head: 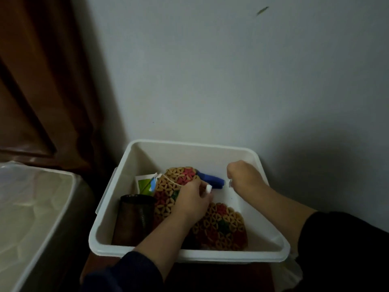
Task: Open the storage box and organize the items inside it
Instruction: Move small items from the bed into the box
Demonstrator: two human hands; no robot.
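Your white plastic storage box [168, 255] sits open against a pale wall, and both of your hands are down inside it.

Your left hand [192, 200] reaches in over the box's near rim. Its fingers are curled, pinching a small white object [209, 188] at the fingertips, and the hand rests on a round woven mat [168, 187] patterned in tan, red and green, which leans near the middle of the box.

Your right hand [244, 175] is toward the box's far right corner, apart from the left hand. Its fingers are curled into a loose fist around a small pale or clear item [230, 183]; what that item is cannot be told.

Between your two hands, near the box's back wall, lies a blue object [212, 180]. A second round woven mat [223, 227] lies near the box's front right. A dark cylindrical container [134, 218] stands against the box's left wall, with a white and green card [145, 183] behind it.

To the left of the box lies what looks like a pale lid [31, 218].
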